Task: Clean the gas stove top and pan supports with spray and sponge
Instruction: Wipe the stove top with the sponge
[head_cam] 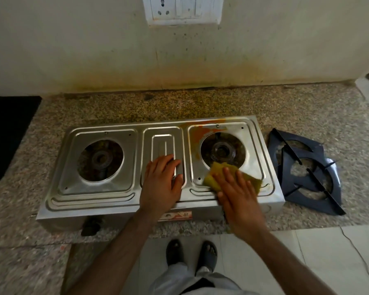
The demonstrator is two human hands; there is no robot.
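A two-burner steel gas stove (98,190) sits on the granite counter with its pan supports off. My left hand (161,184) rests flat on the stove's middle panel, fingers straight. With straight fingers, my right hand (238,199) presses a yellow-green sponge (218,170) onto the stove top just in front of the right burner (223,152). Orange stains (202,130) mark the steel behind that burner. The left burner (100,159) lies bare. Two dark pan supports (307,173) lie stacked on the counter right of the stove. No spray bottle is in view.
The speckled granite counter (200,105) runs along a stained wall with a switch plate (182,9). A black mat (6,133) lies at the far left. A black knob (91,225) sticks out of the stove's front. My feet in sandals (191,254) stand on the tiled floor.
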